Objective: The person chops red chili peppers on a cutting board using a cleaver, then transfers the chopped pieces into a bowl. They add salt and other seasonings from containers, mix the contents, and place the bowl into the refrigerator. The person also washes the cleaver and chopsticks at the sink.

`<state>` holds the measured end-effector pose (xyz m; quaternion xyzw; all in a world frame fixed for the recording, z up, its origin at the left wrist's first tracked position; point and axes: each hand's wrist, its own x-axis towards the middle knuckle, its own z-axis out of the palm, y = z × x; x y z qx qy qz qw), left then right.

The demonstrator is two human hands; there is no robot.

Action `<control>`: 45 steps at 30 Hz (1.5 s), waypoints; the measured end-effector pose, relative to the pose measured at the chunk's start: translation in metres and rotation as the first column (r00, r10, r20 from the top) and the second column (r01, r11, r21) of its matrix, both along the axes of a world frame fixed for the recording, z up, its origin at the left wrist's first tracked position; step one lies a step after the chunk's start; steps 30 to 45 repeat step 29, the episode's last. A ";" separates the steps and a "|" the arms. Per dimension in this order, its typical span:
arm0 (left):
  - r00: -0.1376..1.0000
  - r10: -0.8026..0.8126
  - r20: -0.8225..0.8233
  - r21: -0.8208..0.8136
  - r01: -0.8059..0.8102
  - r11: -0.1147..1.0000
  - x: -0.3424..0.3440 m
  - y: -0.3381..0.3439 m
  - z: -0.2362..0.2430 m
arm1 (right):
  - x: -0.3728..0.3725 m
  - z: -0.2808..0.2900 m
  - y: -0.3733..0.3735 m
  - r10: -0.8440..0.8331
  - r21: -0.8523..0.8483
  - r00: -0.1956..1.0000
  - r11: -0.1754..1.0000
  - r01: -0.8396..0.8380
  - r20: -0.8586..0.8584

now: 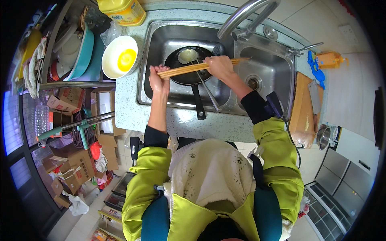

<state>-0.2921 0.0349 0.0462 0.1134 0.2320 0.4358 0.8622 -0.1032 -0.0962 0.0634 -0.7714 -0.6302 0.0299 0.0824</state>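
Observation:
A bundle of wooden chopsticks [187,70] spans the left sink basin [157,40], lying nearly level and tilted slightly up to the right. My right hand [221,67] is wrapped round it toward its right end, the thin tips poking out beyond. At the thick left end, my left hand [159,80] closes on the bundle, its fingers partly hidden. Beneath, a black frying pan [177,62] sits in the basin with its dark handle [198,102] reaching over the front rim. A metal ladle [188,56] rests in the pan, its long handle slanting toward the front edge.
The faucet [249,20] arches over the back of the sink, beside the right basin [265,60]. A white bowl [110,60] with yellow liquid stands left, near a yellow jug [122,12]. At right, a cleaver [314,98] lies on a wooden cutting board [302,104].

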 end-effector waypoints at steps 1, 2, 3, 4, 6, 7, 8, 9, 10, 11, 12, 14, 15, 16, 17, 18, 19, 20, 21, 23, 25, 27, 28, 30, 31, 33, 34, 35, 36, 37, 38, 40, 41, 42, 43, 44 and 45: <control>0.998 0.052 -0.029 -0.100 -0.055 0.994 -0.001 -0.005 -0.010 | -0.004 0.000 0.004 0.039 -0.039 0.999 0.998 -0.039 0.010; 0.988 0.108 -0.106 -0.201 -0.128 0.971 -0.001 -0.014 -0.018 | -0.008 0.001 0.007 0.075 -0.064 0.997 0.995 -0.074 0.017; 0.991 0.107 -0.077 -0.257 -0.123 0.958 -0.002 -0.021 -0.022 | -0.015 0.001 0.010 0.080 -0.081 0.997 0.994 -0.079 0.010; 0.994 0.104 -0.011 -0.275 -0.103 0.956 -0.001 -0.024 -0.024 | -0.022 0.001 0.015 0.086 -0.082 0.996 0.993 -0.084 0.010; 0.984 0.010 -0.175 -0.221 -0.049 0.974 -0.008 -0.015 -0.021 | -0.031 0.002 0.021 0.097 -0.085 0.995 0.992 -0.096 0.012; 0.896 -0.027 -0.443 0.007 0.033 0.999 -0.017 -0.007 -0.016 | -0.028 0.003 0.023 0.131 -0.134 0.991 0.983 -0.127 0.028; 0.715 -0.017 -0.699 0.161 0.182 0.970 -0.020 -0.002 -0.011 | -0.024 0.004 0.023 0.209 -0.135 0.976 0.970 -0.200 0.054; 0.577 0.257 -0.775 0.439 0.200 0.876 -0.019 0.000 -0.004 | -0.016 0.007 0.025 0.274 -0.163 0.958 0.952 -0.258 0.083; 0.470 0.436 -0.768 0.634 0.458 0.623 -0.017 -0.001 0.003 | -0.012 0.009 0.024 0.334 -0.194 0.937 0.931 -0.310 0.104; 0.472 0.438 -0.765 0.620 0.724 0.303 -0.015 -0.007 0.009 | -0.017 0.008 0.027 0.344 -0.162 0.930 0.933 -0.322 0.130; 0.495 0.447 -0.745 0.526 0.848 -0.062 -0.013 -0.014 0.015 | -0.025 0.006 0.033 0.330 -0.066 0.935 0.944 -0.324 0.132; 0.197 0.485 -0.852 0.168 0.980 -0.103 -0.006 -0.024 0.021 | -0.021 0.003 0.045 0.374 0.090 0.880 0.906 -0.414 0.293; 0.169 0.527 -0.833 0.135 0.985 -0.103 -0.004 -0.023 0.022 | -0.013 0.001 0.045 0.394 0.015 0.881 0.911 -0.412 0.262; 0.148 0.568 -0.809 0.107 0.989 -0.105 -0.005 -0.019 0.022 | 0.000 -0.001 0.042 0.404 0.017 0.881 0.907 -0.421 0.246; 0.165 0.553 -0.817 0.104 0.985 -0.140 -0.012 -0.013 0.021 | 0.016 -0.004 0.038 0.357 0.038 0.913 0.928 -0.371 0.197; 0.153 0.539 -0.828 0.087 0.985 -0.146 -0.021 -0.010 0.018 | 0.034 -0.004 0.027 0.301 0.032 0.947 0.952 -0.306 0.113; 0.143 0.531 -0.835 0.074 0.986 -0.149 -0.028 -0.005 0.016 | 0.048 -0.004 0.017 0.285 -0.034 0.951 0.958 -0.283 0.119; 0.128 0.518 -0.846 0.052 0.986 -0.159 -0.037 -0.002 0.014 | 0.060 -0.005 0.007 0.200 -0.006 0.976 0.980 -0.201 0.087; 0.172 0.435 -0.884 0.137 0.984 -0.111 -0.045 -0.001 0.012 | 0.070 -0.006 -0.003 0.117 0.031 0.992 0.992 -0.119 0.054; 0.216 0.272 -0.938 0.229 0.973 0.017 -0.042 -0.003 0.006 | 0.072 -0.010 0.003 -0.031 0.086 0.911 0.994 0.073 -0.412; 0.307 0.096 -0.947 0.319 0.931 0.176 -0.028 -0.016 0.000 | 0.045 -0.015 0.023 -0.192 -0.121 0.216 0.946 0.302 -0.957; 0.366 -0.037 -0.930 0.343 0.897 0.278 0.000 -0.022 -0.004 | 0.014 -0.004 0.038 0.250 0.090 -0.392 0.920 0.383 -0.885; 0.386 -0.068 -0.920 0.354 0.892 0.281 0.012 -0.026 -0.006 | 0.006 0.007 0.053 0.357 0.142 -0.496 0.897 0.418 -0.792; 0.382 -0.064 -0.922 0.350 0.892 0.286 0.009 -0.027 -0.005 | 0.002 0.020 0.066 0.279 -0.031 -0.434 0.813 0.582 -0.856; 0.382 -0.064 -0.922 0.350 0.892 0.286 0.009 -0.027 -0.005 | 0.002 0.020 0.066 0.279 -0.031 -0.434 0.813 0.582 -0.856; 0.382 -0.064 -0.922 0.350 0.892 0.286 0.009 -0.027 -0.005 | 0.002 0.020 0.066 0.279 -0.031 -0.434 0.813 0.582 -0.856; 0.382 -0.064 -0.922 0.350 0.892 0.286 0.009 -0.027 -0.005 | 0.002 0.020 0.066 0.279 -0.031 -0.434 0.813 0.582 -0.856; 0.382 -0.064 -0.922 0.350 0.892 0.286 0.009 -0.027 -0.005 | 0.002 0.020 0.066 0.279 -0.031 -0.434 0.813 0.582 -0.856; 0.382 -0.064 -0.922 0.350 0.892 0.286 0.009 -0.027 -0.005 | 0.002 0.020 0.066 0.279 -0.031 -0.434 0.813 0.582 -0.856; 0.382 -0.064 -0.922 0.350 0.892 0.286 0.009 -0.027 -0.005 | 0.002 0.020 0.066 0.279 -0.031 -0.434 0.813 0.582 -0.856; 0.382 -0.064 -0.922 0.350 0.892 0.286 0.009 -0.027 -0.005 | 0.002 0.020 0.066 0.279 -0.031 -0.434 0.813 0.582 -0.856; 0.382 -0.064 -0.922 0.350 0.892 0.286 0.009 -0.027 -0.005 | 0.002 0.020 0.066 0.279 -0.031 -0.434 0.813 0.582 -0.856; 0.382 -0.064 -0.922 0.350 0.892 0.286 0.009 -0.027 -0.005 | 0.002 0.020 0.066 0.279 -0.031 -0.434 0.813 0.582 -0.856; 0.382 -0.064 -0.922 0.350 0.892 0.286 0.009 -0.027 -0.005 | 0.002 0.020 0.066 0.279 -0.031 -0.434 0.813 0.582 -0.856; 0.382 -0.064 -0.922 0.350 0.892 0.286 0.009 -0.027 -0.005 | 0.002 0.020 0.066 0.279 -0.031 -0.434 0.813 0.582 -0.856; 0.382 -0.064 -0.922 0.350 0.892 0.286 0.009 -0.027 -0.005 | 0.002 0.020 0.066 0.279 -0.031 -0.434 0.813 0.582 -0.856; 0.382 -0.064 -0.922 0.350 0.892 0.286 0.009 -0.027 -0.005 | 0.002 0.020 0.066 0.279 -0.031 -0.434 0.813 0.582 -0.856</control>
